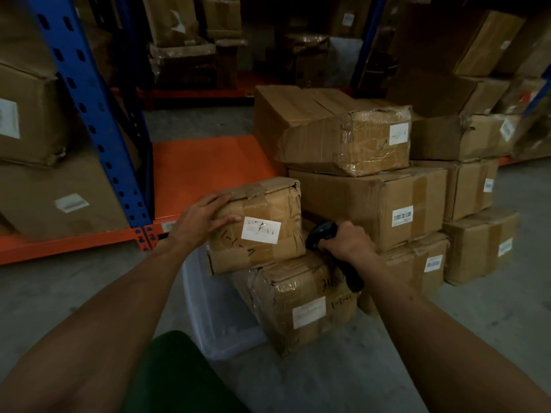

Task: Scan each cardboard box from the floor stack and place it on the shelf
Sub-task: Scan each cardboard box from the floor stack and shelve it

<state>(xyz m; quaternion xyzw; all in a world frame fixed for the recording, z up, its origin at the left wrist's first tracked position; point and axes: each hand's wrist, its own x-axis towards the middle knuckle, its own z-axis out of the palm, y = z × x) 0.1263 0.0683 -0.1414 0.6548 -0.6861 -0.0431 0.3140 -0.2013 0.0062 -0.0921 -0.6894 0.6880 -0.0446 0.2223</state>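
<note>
1. I saw my left hand (202,216) laid flat on the top left corner of a small taped cardboard box (259,228), fingers straight and spread, thumb along its front face: a released grip, pressing and not curled round anything
2. That box sat on top of another taped box (301,302), at the near edge of the floor stack (369,204), with its white label (261,230) facing me and handwriting below it
3. My right hand (347,238) was clenched round the handle of a black scanner (323,234), whose head sat just right of the small box, near its label side
4. A clear plastic bin (208,308) stood on the floor beside the lower box, on its left
5. The shelf (205,171) with its orange deck lay behind the small box, beside a blue upright (89,114)
6. More labelled boxes were piled to the right, and others stood on racks in the dark background
</note>
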